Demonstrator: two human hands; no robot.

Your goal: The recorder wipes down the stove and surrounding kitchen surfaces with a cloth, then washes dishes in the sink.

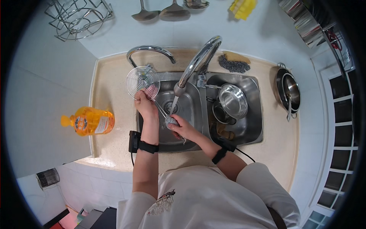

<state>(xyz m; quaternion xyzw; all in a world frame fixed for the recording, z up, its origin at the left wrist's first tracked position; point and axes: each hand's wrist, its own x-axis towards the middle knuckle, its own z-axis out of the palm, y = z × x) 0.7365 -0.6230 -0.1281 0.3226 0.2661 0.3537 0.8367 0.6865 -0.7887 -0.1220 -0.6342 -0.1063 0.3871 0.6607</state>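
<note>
My left hand [146,106] grips a spiral wire skimmer [142,81] close to its round head, which is held up over the left rim of the sink. The skimmer's handle slants down over the left basin [192,98]. Around the lower handle, my right hand [186,129] is closed on a silvery scouring pad [171,121]; the handle's far end is hidden there. A stream of water [174,105] runs from the tall chrome faucet [197,60] and falls by the pad, above the drain [170,106].
A steel bowl [233,100] and a pot [220,111] sit in the right basin [254,126]. An orange detergent bottle [95,121] is on the left counter. A smaller faucet [150,48] stands behind the sink, and dark scouring material [233,64] lies at the back. Pans [288,88] are at right.
</note>
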